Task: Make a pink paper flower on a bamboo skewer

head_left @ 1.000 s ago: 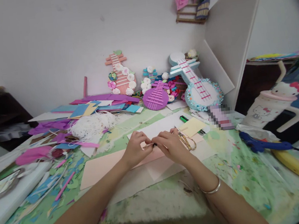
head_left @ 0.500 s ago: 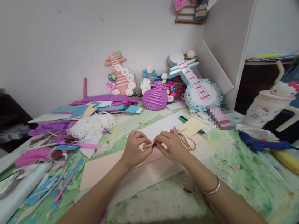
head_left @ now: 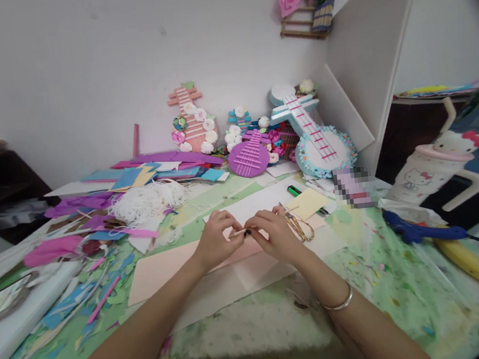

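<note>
Strip point(head_left: 237, 233) pinched between left hand point(head_left: 217, 241) and right hand point(head_left: 277, 234).

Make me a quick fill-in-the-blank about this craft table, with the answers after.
The left hand and right hand pinch one thin strip between them, over a sheet coloured ____.
The scissors lie beside the ____ hand.
The glue gun is coloured ____.
The bracelet sits on the ____ wrist.
Missing words: pink; right; blue; right.
</note>
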The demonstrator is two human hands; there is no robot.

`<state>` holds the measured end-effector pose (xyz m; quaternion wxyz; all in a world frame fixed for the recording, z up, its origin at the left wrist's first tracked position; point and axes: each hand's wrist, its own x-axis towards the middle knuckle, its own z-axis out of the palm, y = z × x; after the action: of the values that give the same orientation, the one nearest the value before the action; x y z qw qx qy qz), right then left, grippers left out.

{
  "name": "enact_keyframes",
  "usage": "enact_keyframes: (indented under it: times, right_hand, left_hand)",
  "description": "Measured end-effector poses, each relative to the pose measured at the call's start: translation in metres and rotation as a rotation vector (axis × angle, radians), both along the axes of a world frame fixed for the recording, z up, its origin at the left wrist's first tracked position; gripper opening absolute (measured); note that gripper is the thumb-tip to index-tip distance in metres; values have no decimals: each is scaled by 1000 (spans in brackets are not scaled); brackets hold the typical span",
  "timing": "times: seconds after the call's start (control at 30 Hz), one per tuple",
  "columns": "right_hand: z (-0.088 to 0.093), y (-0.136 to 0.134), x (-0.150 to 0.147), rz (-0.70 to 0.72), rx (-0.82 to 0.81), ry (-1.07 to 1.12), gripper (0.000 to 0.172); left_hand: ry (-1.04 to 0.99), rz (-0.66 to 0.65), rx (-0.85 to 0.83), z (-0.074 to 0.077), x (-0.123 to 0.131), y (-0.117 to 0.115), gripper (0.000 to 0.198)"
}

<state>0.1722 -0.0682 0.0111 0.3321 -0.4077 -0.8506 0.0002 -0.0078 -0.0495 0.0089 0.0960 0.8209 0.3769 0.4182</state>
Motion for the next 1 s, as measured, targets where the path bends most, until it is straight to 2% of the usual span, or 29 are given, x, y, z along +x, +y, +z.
enact_keyframes:
  times: [0.17, 0.3, 0.67, 0.9, 1.0]
  right_hand:
    - [2, -1, 0, -26, 9, -23, 15]
    - [-1, 1, 1, -41, 21, -26, 17]
    - [1, -1, -1, -37, -42, 68, 16]
    - [-1, 1, 0, -41, -30, 63, 14]
    - [-1, 1, -1, -39, -27, 68, 15]
  left_hand:
    - [-13, 15, 16, 4, 0, -3, 1]
    - [-30, 34, 24, 3, -2, -1, 8]
    - [-5, 48, 68, 4, -1, -2, 9]
    - [65, 62, 156, 0, -1, -2, 4]
    - [55, 52, 141, -1, -1, -1, 5]
